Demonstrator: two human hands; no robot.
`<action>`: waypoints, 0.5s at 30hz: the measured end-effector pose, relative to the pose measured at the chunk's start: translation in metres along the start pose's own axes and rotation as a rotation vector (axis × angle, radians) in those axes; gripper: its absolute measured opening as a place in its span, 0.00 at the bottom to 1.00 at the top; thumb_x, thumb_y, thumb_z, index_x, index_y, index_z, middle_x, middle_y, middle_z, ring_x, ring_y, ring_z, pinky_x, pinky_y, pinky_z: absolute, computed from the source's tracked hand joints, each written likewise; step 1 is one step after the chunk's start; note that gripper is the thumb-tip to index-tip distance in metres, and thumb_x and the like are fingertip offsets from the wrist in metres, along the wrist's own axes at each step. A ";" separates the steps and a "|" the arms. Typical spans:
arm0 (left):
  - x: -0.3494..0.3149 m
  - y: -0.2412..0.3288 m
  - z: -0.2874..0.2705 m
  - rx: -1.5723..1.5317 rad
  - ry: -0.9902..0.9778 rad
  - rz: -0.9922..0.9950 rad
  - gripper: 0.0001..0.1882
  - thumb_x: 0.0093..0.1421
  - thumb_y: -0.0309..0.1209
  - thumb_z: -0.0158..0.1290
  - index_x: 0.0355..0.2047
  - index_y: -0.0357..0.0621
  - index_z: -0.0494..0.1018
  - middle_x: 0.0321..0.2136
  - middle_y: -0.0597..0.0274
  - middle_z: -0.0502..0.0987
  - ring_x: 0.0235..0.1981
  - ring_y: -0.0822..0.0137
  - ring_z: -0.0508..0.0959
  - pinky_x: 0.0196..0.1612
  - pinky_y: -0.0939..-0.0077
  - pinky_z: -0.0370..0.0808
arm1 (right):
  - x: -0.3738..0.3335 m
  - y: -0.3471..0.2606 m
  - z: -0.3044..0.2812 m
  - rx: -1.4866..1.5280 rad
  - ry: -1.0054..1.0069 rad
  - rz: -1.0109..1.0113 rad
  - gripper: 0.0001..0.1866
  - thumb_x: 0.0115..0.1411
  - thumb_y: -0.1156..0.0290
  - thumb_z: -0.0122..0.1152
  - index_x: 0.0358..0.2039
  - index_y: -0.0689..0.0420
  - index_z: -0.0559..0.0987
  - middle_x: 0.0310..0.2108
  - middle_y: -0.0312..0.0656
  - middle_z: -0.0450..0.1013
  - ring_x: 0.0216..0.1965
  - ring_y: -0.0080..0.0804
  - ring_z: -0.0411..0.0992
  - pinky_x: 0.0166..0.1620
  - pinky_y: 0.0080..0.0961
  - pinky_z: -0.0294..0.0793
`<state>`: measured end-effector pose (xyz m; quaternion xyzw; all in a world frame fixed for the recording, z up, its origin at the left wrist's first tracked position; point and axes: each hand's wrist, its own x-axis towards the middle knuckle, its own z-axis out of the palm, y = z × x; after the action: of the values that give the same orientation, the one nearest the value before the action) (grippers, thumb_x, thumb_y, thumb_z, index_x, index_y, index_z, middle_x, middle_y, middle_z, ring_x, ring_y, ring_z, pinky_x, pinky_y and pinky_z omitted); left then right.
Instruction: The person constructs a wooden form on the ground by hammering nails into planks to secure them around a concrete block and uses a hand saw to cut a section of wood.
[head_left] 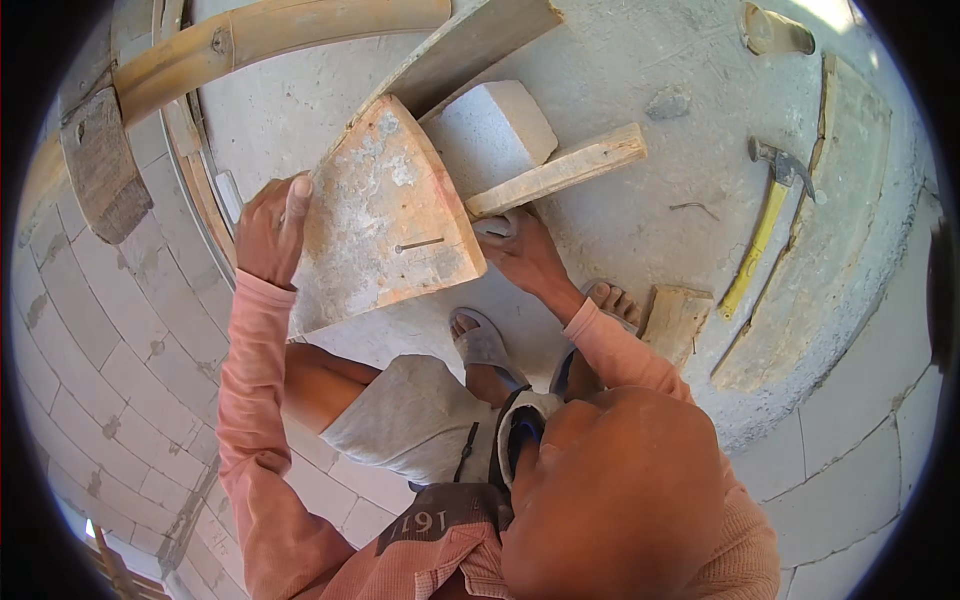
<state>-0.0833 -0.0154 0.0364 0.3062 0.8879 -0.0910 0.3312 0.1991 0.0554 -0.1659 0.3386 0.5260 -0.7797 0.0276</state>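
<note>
A wide, mortar-stained wooden board is tilted up in front of my legs. At its left edge my left hand is closed, with the thumb on top. A nail shows on the board's face near the right corner. My right hand is by that corner, its fingers curled under the near end of a narrow wooden strip; the board hides part of this grip. Behind the board sits a pale block, with the strip passing along its near side.
A claw hammer with a yellow handle lies at the right beside a long plank. A short wood offcut is near my foot. Another board leans behind the block. A bamboo pole crosses the far left.
</note>
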 end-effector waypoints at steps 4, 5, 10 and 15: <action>0.085 0.011 -0.012 -0.300 -0.250 0.045 0.39 0.71 0.64 0.38 0.43 0.37 0.79 0.40 0.55 0.80 0.41 0.63 0.80 0.49 0.67 0.75 | 0.001 -0.010 0.001 0.075 -0.034 0.083 0.28 0.58 0.66 0.73 0.54 0.69 0.76 0.56 0.53 0.75 0.56 0.40 0.76 0.59 0.32 0.74; 0.091 0.036 -0.001 -0.546 -0.297 -0.024 0.36 0.72 0.62 0.40 0.44 0.39 0.79 0.39 0.60 0.81 0.38 0.67 0.80 0.48 0.69 0.76 | -0.001 -0.016 -0.003 0.015 -0.051 0.143 0.26 0.59 0.66 0.73 0.53 0.69 0.77 0.55 0.51 0.75 0.55 0.39 0.77 0.60 0.31 0.74; 0.124 0.068 0.020 -0.920 -0.446 -0.114 0.29 0.72 0.57 0.44 0.45 0.43 0.79 0.39 0.65 0.82 0.36 0.73 0.80 0.47 0.72 0.78 | -0.014 -0.017 -0.002 0.552 -0.018 0.203 0.37 0.60 0.62 0.75 0.62 0.66 0.67 0.60 0.47 0.71 0.60 0.40 0.72 0.63 0.36 0.73; 0.137 0.044 0.035 -0.904 -0.574 -0.039 0.25 0.72 0.54 0.47 0.46 0.44 0.79 0.40 0.65 0.82 0.37 0.75 0.80 0.47 0.74 0.78 | -0.024 -0.026 0.012 1.010 0.179 0.290 0.52 0.55 0.56 0.79 0.68 0.68 0.55 0.64 0.55 0.65 0.61 0.42 0.70 0.66 0.41 0.70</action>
<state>-0.1191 0.0735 -0.0769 0.0791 0.7178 0.2142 0.6578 0.2010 0.0500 -0.1292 0.4442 0.0331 -0.8921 -0.0765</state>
